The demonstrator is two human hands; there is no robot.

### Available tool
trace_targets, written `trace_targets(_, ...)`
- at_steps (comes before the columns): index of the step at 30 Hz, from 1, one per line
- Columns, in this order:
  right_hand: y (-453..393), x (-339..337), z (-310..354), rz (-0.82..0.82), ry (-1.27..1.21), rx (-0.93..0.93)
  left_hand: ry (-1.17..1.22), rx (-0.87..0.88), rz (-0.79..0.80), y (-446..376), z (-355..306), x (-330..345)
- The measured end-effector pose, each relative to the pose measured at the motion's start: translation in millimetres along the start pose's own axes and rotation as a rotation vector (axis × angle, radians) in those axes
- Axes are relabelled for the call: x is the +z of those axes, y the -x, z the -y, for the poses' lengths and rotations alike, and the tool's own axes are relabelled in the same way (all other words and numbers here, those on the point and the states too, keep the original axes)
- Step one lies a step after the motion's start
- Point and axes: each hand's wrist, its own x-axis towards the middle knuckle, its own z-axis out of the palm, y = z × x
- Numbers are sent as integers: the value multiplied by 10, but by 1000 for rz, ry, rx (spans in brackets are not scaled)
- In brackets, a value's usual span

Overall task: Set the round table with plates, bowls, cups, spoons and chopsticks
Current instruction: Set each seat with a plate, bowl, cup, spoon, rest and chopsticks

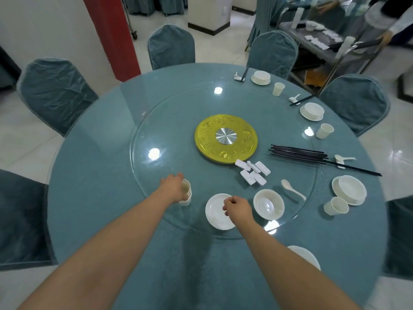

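The left hand (173, 186) grips a stack of cups (186, 193). The right hand (237, 208), fingers curled, pinches the plate (215, 214) rim; a bowl (268, 204) sits just right of it.

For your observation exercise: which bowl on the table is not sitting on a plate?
The bowl on the glass turntable, right of the right hand; the others sit on plates.
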Motion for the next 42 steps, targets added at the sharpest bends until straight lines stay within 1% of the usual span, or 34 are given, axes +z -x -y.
trace_targets(7, 23, -19, 27, 6, -2, -7, 52, -7, -14, 61, -27, -105)
trace_targets(15, 96, -71, 135, 35, -42, -69, 151, 1, -77, 264, -135, -318)
trace_targets(19, 155, -80, 237, 58, -96, -96, 174, 28, -113, 384, -305, -362)
trace_targets(24, 250, -162, 200, 146, -267, -72, 233, 107, -105, 564, -633, -145)
trace_targets(29, 363, -361, -146, 188, -339, -42, 259, 153, -56, 730, -1047, 258)
trace_targets(33, 395, -563, -503, 108, -383, -6, 298, 174, 8, 828, -1348, 565)
trace_targets(35, 417, -635, -643, 98, -374, -5, 327, 170, 30, 888, -1450, 684)
trace_targets(39, 452, -847, -954, 79, -411, 91, 402, 224, 95, 1025, -1719, 917)
trace_targets(42, 511, -984, -1181, 78, -416, 183, 466, 273, 202, 1089, -1818, 1124)
